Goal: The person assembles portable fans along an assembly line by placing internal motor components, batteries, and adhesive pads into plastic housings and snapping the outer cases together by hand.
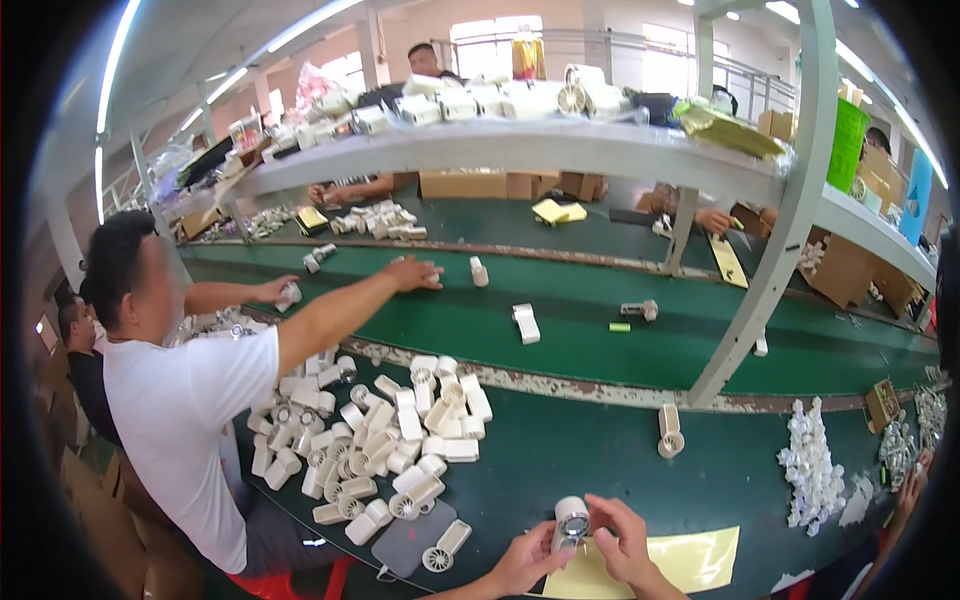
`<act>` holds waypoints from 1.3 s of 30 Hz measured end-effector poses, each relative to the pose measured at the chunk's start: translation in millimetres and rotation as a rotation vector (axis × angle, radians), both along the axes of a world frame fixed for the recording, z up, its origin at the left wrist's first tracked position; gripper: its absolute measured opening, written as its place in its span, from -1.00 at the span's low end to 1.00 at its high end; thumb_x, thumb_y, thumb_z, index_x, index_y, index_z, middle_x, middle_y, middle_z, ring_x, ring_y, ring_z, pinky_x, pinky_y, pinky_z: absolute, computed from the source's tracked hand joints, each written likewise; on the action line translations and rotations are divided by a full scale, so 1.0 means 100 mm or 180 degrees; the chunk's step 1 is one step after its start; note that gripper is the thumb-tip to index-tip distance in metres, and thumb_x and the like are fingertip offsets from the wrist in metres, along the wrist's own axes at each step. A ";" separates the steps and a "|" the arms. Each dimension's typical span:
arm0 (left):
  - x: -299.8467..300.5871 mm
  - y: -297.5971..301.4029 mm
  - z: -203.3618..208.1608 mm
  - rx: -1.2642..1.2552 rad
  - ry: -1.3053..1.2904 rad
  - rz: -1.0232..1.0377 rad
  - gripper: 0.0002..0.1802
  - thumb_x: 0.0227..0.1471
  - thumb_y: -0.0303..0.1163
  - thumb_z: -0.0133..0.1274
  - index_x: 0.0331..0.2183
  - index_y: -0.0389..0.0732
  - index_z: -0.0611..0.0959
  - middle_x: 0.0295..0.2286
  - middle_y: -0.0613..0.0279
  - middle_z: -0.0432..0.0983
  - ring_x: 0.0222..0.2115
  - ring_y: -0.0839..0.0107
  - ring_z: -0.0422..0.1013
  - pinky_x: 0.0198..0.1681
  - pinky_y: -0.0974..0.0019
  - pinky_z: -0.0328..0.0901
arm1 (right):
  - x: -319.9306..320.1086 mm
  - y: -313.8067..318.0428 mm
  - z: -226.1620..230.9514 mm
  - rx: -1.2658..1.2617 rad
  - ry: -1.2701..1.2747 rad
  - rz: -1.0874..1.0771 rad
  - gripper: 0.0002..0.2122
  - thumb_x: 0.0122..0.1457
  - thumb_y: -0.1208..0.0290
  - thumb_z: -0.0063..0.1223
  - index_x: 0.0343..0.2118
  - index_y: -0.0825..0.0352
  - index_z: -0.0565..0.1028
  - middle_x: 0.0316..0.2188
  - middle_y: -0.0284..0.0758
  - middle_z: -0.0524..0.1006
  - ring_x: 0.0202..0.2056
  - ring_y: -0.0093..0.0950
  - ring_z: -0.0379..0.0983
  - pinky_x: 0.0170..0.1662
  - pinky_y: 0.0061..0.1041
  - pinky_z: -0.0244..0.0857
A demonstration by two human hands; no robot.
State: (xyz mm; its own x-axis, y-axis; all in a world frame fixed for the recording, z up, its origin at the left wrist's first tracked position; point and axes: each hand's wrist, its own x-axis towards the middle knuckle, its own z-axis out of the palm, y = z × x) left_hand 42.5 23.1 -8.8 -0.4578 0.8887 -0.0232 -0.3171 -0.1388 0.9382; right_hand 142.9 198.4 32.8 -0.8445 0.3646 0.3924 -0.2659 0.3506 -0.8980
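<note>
A small white handheld fan [570, 508] with a round silvery face is held up near the front edge of the table. My left hand [526, 560] wraps its lower part from the left. The fingers of my right hand [622, 542] close on its right side. Under my hands lies a yellow sheet [702, 558]. Left of them, a grey pad [410, 537] with a cable has another white fan [446, 546] lying partly on it. A big heap of white fan bodies [385, 440] covers the table beyond the pad.
A green conveyor belt [580, 290] carries scattered white parts behind the table. A co-worker in a white shirt [190, 400] reaches over it at left. One fan part [670, 432] stands alone near a slanted post [765, 260]. Clear plastic pieces [812, 465] are piled at right.
</note>
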 end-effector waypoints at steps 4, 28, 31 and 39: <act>0.00 0.01 -0.01 0.0017 0.0162 0.0117 -0.42 0.18 -0.34 0.19 0.16 -0.32 0.40 -0.08 0.25 0.50 -0.17 0.52 0.45 -0.11 0.40 0.39 | 0.01 -0.12 0.23 0.0015 -0.0089 -0.0060 -0.60 0.27 0.36 0.11 0.13 0.41 0.46 -0.14 -0.21 0.52 -0.16 -0.41 0.52 -0.10 -0.51 0.40; -0.02 0.06 0.17 0.0271 0.0913 0.0228 -0.40 0.11 -0.43 0.28 0.12 -0.29 0.39 -0.13 0.24 0.52 -0.14 0.54 0.45 -0.07 0.35 0.43 | -0.01 -0.10 0.13 -0.0120 0.0128 0.0214 -0.47 0.27 0.16 0.14 0.17 0.46 0.42 -0.07 -0.21 0.49 -0.08 -0.39 0.51 -0.04 -0.44 0.41; -0.03 0.02 0.27 -0.0131 0.1386 0.0288 -0.36 0.07 -0.38 0.32 0.12 -0.30 0.41 -0.15 0.20 0.55 -0.18 0.49 0.49 -0.14 0.33 0.46 | 0.01 -0.13 0.13 -0.0407 0.0259 0.0180 -0.41 0.28 0.01 0.08 0.16 0.46 0.42 -0.06 -0.19 0.49 -0.06 -0.36 0.50 0.01 -0.39 0.39; 0.14 -0.11 0.58 0.0483 0.1415 0.0567 -0.21 0.04 -0.42 0.30 0.21 -0.25 0.26 -0.08 0.06 0.52 -0.15 0.41 0.52 -0.14 0.30 0.47 | 0.08 -0.19 0.15 -0.0741 0.0161 0.0092 -0.42 0.30 -0.05 0.00 0.09 0.47 0.47 -0.09 -0.14 0.52 -0.12 -0.34 0.50 -0.01 -0.37 0.37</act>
State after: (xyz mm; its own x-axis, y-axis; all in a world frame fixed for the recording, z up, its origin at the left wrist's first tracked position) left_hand 56.8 11.9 49.6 -0.5391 0.7741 0.3319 0.1498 -0.2997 0.9422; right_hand 151.4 179.6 47.6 -0.8373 0.4262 0.3425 -0.3194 0.1272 -0.9390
